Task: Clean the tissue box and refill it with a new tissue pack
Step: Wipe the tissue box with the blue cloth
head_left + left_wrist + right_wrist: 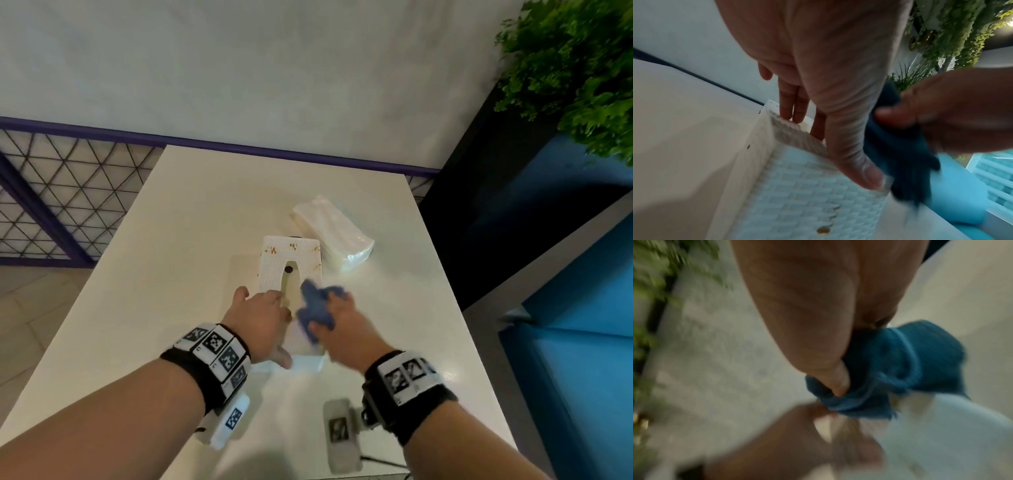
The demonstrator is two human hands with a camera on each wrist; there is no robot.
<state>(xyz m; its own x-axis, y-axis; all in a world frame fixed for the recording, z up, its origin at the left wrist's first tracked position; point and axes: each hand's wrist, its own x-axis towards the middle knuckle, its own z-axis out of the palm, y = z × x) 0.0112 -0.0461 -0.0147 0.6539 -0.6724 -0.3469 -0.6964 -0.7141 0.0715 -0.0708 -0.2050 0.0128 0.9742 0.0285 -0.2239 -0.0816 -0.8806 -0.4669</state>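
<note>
A white woven-textured tissue box [291, 260] lies in the middle of the table, with brown stains on its far end and a long slot in its top. My left hand [263, 318] presses on the near end with straight fingers [793, 104], its thumb along the near edge. The box's side [797, 194] carries a brown spot. My right hand [339, 322] grips a bunched blue cloth [317, 308] against the right side of the top, next to the slot. In the blurred right wrist view, the thumb digs into the cloth [900, 361]. A wrapped tissue pack [334, 233] lies just beyond the box to the right.
The white table [171, 240] stands against a pale wall with a purple rail. A lattice fence [51, 188] is at the left. A blue bench [582, 291] and a green plant [582, 68] are at the right.
</note>
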